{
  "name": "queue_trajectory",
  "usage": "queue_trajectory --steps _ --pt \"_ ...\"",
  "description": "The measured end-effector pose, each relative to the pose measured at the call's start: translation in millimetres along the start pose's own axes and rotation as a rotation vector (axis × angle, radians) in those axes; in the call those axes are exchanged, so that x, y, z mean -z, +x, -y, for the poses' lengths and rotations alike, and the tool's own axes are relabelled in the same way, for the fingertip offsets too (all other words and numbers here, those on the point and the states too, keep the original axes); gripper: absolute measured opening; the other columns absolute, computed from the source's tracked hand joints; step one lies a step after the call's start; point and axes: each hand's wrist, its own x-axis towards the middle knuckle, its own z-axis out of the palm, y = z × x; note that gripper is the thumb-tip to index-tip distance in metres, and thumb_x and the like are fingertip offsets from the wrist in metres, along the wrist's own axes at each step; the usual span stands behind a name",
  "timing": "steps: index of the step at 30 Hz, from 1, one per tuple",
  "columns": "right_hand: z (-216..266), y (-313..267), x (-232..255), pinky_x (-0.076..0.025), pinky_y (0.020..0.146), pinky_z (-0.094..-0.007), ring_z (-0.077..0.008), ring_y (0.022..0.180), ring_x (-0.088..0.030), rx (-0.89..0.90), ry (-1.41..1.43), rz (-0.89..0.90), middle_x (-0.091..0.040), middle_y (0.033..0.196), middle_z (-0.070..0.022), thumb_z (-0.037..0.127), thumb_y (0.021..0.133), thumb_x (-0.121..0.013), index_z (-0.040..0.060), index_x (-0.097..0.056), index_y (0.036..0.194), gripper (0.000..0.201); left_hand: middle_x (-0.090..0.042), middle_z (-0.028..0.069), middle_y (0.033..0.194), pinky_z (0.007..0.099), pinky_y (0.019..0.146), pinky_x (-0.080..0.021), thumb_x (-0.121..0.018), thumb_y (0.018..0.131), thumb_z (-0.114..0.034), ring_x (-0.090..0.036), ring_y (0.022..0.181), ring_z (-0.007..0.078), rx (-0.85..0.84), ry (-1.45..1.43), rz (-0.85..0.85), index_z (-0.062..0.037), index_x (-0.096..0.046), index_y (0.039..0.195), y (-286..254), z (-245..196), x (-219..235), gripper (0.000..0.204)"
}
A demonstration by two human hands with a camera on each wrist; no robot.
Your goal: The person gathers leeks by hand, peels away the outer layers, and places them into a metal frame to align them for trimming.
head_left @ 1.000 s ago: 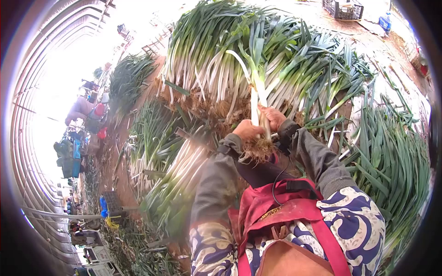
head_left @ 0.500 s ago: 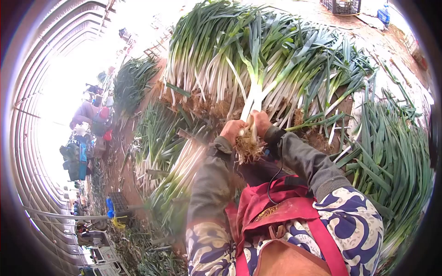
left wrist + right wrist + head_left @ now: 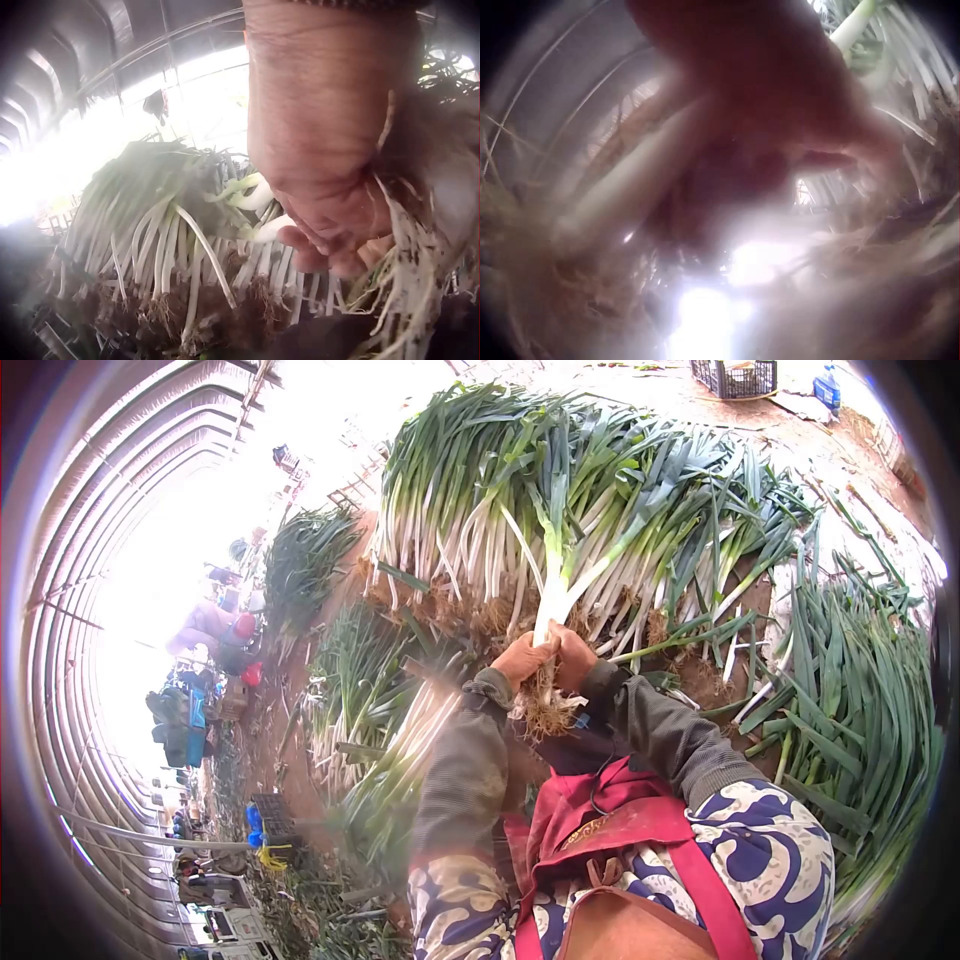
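A few leeks (image 3: 552, 598) stand roughly upright in front of the chest, leaves away from the body and roots (image 3: 545, 710) toward it. My left hand (image 3: 523, 660) grips their white stems low, just above the roots. Beside it my right hand (image 3: 573, 658) holds the same stems, and the two hands touch. In the left wrist view, the fingers of the left hand (image 3: 330, 150) curl under, with dangling roots (image 3: 412, 285) alongside. The right wrist view is blurred; a pale stem (image 3: 637, 172) runs out from under the right hand (image 3: 765, 90).
Beyond the hands lies a long row of leeks (image 3: 470, 530), roots facing me. More leeks lie in a heap (image 3: 860, 710) on the right and a smaller pile (image 3: 400, 730) on the left. A black crate (image 3: 735, 378) and blue bottle (image 3: 827, 390) stand far off.
The right hand has come down the stems toward the roots, level with the left hand. The held stems, which stood apart and crossed, are now closer together. The head view has shifted slightly.
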Motion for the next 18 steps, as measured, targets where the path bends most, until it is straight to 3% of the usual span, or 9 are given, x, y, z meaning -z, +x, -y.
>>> queue_trajectory --steps 5,7,9,10,12,15,16,17,18 --pt "8.1 -2.0 -1.5 -0.046 0.086 -0.0391 -0.0230 0.094 -0.059 -0.142 0.009 0.171 -0.062 0.102 -0.0090 0.046 0.096 -0.044 0.0040 -0.057 0.109 0.046 -0.061 0.0028 0.096 0.0253 0.074 -0.047 -0.065 0.075 -0.005 -0.057 0.084 0.0100 -0.116 0.063 -0.108 -0.0004 -0.054 0.116 -26.9 -1.3 8.1 0.043" --pt "10.4 6.8 -10.2 -0.048 0.081 -0.0418 -0.0246 0.085 -0.061 -0.141 0.158 0.065 -0.062 0.096 -0.0097 0.042 0.089 -0.059 0.0055 -0.056 0.101 0.038 -0.062 0.0036 0.098 0.0265 0.075 -0.048 -0.064 0.073 -0.003 -0.059 0.085 0.0114 -0.175 0.091 -0.108 0.0005 -0.054 0.116 -51.7 -8.7 16.0 0.045" --pt "3.4 31.4 -12.2 -0.049 0.078 -0.0432 -0.0248 0.081 -0.060 -0.179 0.244 0.065 -0.061 0.089 -0.0099 0.037 0.082 -0.071 0.0069 -0.054 0.096 0.037 -0.064 0.0120 0.096 0.0320 0.077 -0.049 -0.066 0.068 -0.012 -0.062 0.084 0.0214 -0.193 0.527 -0.236 -0.0021 -0.052 0.121 -84.5 -14.8 16.1 0.056" --pt "-0.9 24.3 -36.3 -0.051 0.075 -0.0453 -0.0266 0.078 -0.061 -0.160 0.340 -0.090 -0.059 0.085 -0.0107 0.027 0.081 -0.073 0.0067 -0.053 0.094 0.031 -0.065 0.0157 0.093 0.0342 0.076 -0.049 -0.067 0.066 -0.016 -0.063 0.083 0.0266 -0.162 0.705 -0.302 -0.0031 -0.050 0.123 -103.9 -21.6 12.2 0.061" --pt "-21.1 28.7 -44.0 -0.051 0.073 -0.0462 -0.0277 0.076 -0.061 -0.133 0.287 -0.050 -0.059 0.083 -0.0113 0.019 0.078 -0.073 0.0051 -0.053 0.093 0.028 -0.064 0.0247 0.091 0.0398 0.078 -0.049 -0.066 0.064 -0.025 -0.063 0.082 0.0386 -0.012 0.963 -0.363 -0.0093 -0.044 0.132 -135.0 -30.1 8.3 0.073" --pt "-57.9 38.9 -40.7 -0.052 0.071 -0.0444 -0.0290 0.071 -0.062 -0.084 0.230 0.032 -0.063 0.079 -0.0126 0.014 0.082 -0.063 0.0028 -0.055 0.085 0.015 -0.066 0.0203 0.095 0.0377 0.078 -0.049 -0.067 0.066 -0.022 -0.065 0.087 0.0324 -0.079 0.779 -0.329 -0.0066 -0.038 0.137 -169.2 -20.8 10.5 0.078" --pt "-69.0 34.8 -40.8 -0.052 0.072 -0.0442 -0.0291 0.070 -0.062 -0.074 0.193 0.062 -0.063 0.079 -0.0126 0.014 0.082 -0.063 0.0028 -0.055 0.085 0.014 -0.066 0.0121 0.100 0.0362 0.081 -0.050 -0.062 0.075 -0.020 -0.064 0.090 0.0220 -0.170 0.473 -0.211 -0.0031 -0.034 0.140 -180.2 -12.8 16.5 0.073" --pt "-72.7 33.9 -41.2 -0.052 0.072 -0.0439 -0.0292 0.070 -0.062 -0.055 0.157 0.097 -0.063 0.078 -0.0127 0.013 0.082 -0.062 0.0028 -0.054 0.084 0.013 -0.065 0.0120 0.102 0.0361 0.083 -0.049 -0.063 0.076 -0.021 -0.063 0.091 0.0216 -0.247 0.155 -0.206 -0.0016 -0.032 0.141 -193.1 2.0 21.3 0.073" --pt "-47.7 36.1 -45.9 -0.052 0.072 -0.0432 -0.0286 0.069 -0.061 -0.164 0.157 0.173 -0.061 0.074 -0.0117 0.013 0.083 -0.060 0.0020 -0.053 0.084 0.013 -0.065 0.0119 0.105 0.0360 0.085 -0.049 -0.063 0.078 -0.022 -0.063 0.092 0.0212 -0.328 -0.162 -0.201 -0.0002 -0.031 0.141 -206.8 20.7 24.6 0.074"
